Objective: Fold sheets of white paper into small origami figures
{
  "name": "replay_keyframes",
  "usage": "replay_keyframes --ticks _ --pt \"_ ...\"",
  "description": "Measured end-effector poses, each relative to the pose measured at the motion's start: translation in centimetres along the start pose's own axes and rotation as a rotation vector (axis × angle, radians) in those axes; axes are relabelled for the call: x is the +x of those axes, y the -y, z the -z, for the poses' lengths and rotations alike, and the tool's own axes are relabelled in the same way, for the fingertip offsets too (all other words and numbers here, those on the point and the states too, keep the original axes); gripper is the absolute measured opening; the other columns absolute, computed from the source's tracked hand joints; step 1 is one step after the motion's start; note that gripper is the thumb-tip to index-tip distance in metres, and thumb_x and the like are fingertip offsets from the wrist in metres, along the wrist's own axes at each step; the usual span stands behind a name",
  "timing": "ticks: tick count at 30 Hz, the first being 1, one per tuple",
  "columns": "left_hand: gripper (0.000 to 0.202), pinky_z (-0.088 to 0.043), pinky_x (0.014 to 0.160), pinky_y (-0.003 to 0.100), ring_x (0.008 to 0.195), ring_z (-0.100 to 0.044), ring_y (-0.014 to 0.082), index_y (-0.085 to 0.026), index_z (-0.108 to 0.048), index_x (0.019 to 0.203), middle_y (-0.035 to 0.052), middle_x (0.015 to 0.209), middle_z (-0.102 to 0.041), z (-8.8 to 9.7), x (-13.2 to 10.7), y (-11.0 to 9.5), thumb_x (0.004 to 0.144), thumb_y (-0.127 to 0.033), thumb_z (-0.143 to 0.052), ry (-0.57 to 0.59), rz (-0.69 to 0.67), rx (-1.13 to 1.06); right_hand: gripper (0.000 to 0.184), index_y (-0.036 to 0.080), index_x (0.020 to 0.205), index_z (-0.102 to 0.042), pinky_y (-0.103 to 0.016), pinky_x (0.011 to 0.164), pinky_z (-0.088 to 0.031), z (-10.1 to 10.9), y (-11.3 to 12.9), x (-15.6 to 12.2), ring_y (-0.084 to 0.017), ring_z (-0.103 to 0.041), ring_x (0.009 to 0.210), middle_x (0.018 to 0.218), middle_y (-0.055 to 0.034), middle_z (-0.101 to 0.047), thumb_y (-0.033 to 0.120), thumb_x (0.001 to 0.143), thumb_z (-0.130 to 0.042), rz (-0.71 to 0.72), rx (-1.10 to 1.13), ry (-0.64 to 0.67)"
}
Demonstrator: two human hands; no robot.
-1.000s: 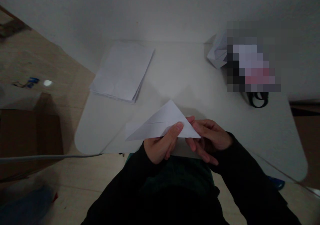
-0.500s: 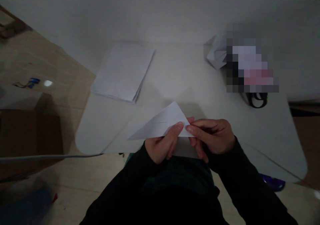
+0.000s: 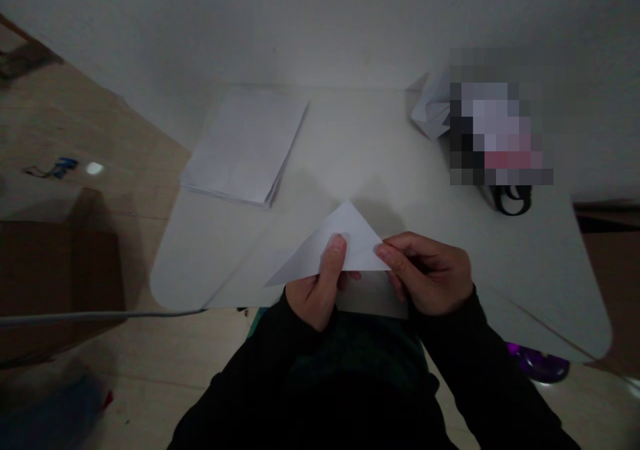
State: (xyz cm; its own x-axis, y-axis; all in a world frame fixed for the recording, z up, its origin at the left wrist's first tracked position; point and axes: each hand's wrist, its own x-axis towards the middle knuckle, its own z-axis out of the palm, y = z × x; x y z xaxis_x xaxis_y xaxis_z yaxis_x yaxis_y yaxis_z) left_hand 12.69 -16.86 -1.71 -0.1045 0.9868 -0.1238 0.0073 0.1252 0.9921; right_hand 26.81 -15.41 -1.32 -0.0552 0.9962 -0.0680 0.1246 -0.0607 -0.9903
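A white sheet of paper folded into a triangle [image 3: 345, 233] hangs just above the near edge of the white table [image 3: 390, 163]. My left hand [image 3: 317, 287] pinches its lower middle, thumb on top. At the paper's right corner my right hand [image 3: 427, 273] grips it between thumb and fingers. Both sleeves are black.
A stack of white sheets [image 3: 247, 147] lies at the table's back left. A crumpled or folded paper piece [image 3: 430, 110] sits at the back right next to a blurred patch, with black scissor handles [image 3: 513, 200] below it. A brown box [image 3: 60, 263] stands on the floor to the left.
The folded paper has become a more compact triangle and shifted slightly right. My left thumb moved up onto its middle, and my right hand closed on the right corner.
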Motion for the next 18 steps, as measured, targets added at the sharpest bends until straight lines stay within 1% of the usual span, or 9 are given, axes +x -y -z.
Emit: replay_keyframes --ticks 2,4,6,8,10,12,14,16,18 --pt "0.036 -0.042 0.042 0.022 0.044 -0.051 0.0091 -0.016 -0.06 0.065 0.001 0.055 -0.058 0.4 0.2 0.0 0.088 -0.041 -0.049 -0.043 -0.059 0.023 0.019 0.017 0.07 -0.064 -0.019 0.033 -0.036 0.2 0.0 0.0 -0.007 -0.047 0.032 0.043 0.0046 -0.056 0.031 0.081 -0.06 -0.031 0.018 0.025" --pt "0.032 -0.04 0.037 0.021 0.04 -0.05 0.008 -0.014 -0.06 0.066 0.001 0.057 -0.06 0.8 0.4 -0.3 0.088 -0.035 -0.051 -0.058 -0.09 -0.006 0.017 0.017 0.074 -0.064 -0.02 0.034 -0.041 0.2 0.1 0.0 -0.009 -0.052 0.035 0.046 0.0032 -0.06 0.03 0.083 -0.059 -0.033 0.065 0.014" --pt "0.032 -0.04 0.036 0.02 0.038 -0.051 0.0075 -0.013 -0.059 0.062 0.0015 0.055 -0.06 1.2 0.6 -0.7 0.087 -0.031 -0.052 -0.078 -0.112 -0.02 0.013 0.017 0.076 -0.064 -0.02 0.032 -0.042 0.2 0.3 0.1 -0.01 -0.054 0.034 0.045 0.0034 -0.06 0.027 0.082 -0.06 -0.021 0.104 -0.017" --pt "0.034 -0.042 0.039 0.019 0.04 -0.052 0.0072 -0.012 -0.057 0.057 0.0018 0.053 -0.06 1.7 0.7 -1.0 0.086 -0.028 -0.054 -0.068 -0.127 -0.017 0.011 0.016 0.075 -0.065 -0.02 0.03 -0.041 0.2 0.6 0.1 -0.01 -0.053 0.033 0.043 0.0037 -0.059 0.025 0.081 -0.062 -0.019 0.126 -0.038" --pt "0.034 -0.041 0.036 0.017 0.036 -0.05 0.0059 -0.012 -0.059 0.057 0.0001 0.048 -0.057 2.2 0.6 -1.2 0.086 -0.028 -0.055 -0.065 -0.085 -0.029 0.012 0.015 0.075 -0.065 -0.019 0.028 -0.04 0.2 0.7 0.2 -0.01 -0.052 0.032 0.042 0.0037 -0.059 0.025 0.08 -0.062 -0.041 0.152 -0.033" --pt "0.032 -0.034 0.029 0.014 0.03 -0.044 0.0039 -0.013 -0.062 0.06 -0.0025 0.043 -0.052 2.5 0.4 -1.3 0.086 -0.03 -0.056 -0.079 -0.022 -0.043 0.013 0.015 0.074 -0.065 -0.019 0.027 -0.039 0.3 0.7 0.3 -0.011 -0.053 0.031 0.041 0.0037 -0.058 0.026 0.08 -0.062 -0.075 0.179 -0.018" --pt "0.025 -0.029 0.024 0.013 0.028 -0.041 0.003 -0.013 -0.067 0.069 -0.0042 0.042 -0.05 2.5 0.2 -1.3 0.086 -0.03 -0.056 -0.107 -0.008 -0.058 0.014 0.014 0.074 -0.065 -0.02 0.026 -0.039 0.4 0.7 0.3 -0.011 -0.053 0.031 0.042 0.0036 -0.058 0.027 0.08 -0.063 -0.103 0.203 -0.009" --pt "0.018 -0.029 0.023 0.013 0.028 -0.043 0.0034 -0.015 -0.07 0.087 -0.0049 0.045 -0.051 2.4 0.1 -1.3 0.085 -0.027 -0.057 -0.141 -0.046 -0.072 0.014 0.015 0.075 -0.065 -0.02 0.026 -0.04 0.4 0.8 0.4 -0.012 -0.054 0.032 0.043 0.0035 -0.059 0.028 0.08 -0.063 -0.127 0.214 0.002" --pt "0.019 -0.031 0.023 0.013 0.028 -0.045 0.0042 -0.019 -0.068 0.099 -0.0053 0.048 -0.054 2.3 -0.1 -1.3 0.085 -0.025 -0.058 -0.193 -0.1 -0.076 0.015 0.015 0.075 -0.064 -0.019 0.027 -0.041 0.5 0.9 0.4 -0.011 -0.055 0.033 0.043 0.0039 -0.058 0.029 0.08 -0.063 -0.161 0.225 0.024"
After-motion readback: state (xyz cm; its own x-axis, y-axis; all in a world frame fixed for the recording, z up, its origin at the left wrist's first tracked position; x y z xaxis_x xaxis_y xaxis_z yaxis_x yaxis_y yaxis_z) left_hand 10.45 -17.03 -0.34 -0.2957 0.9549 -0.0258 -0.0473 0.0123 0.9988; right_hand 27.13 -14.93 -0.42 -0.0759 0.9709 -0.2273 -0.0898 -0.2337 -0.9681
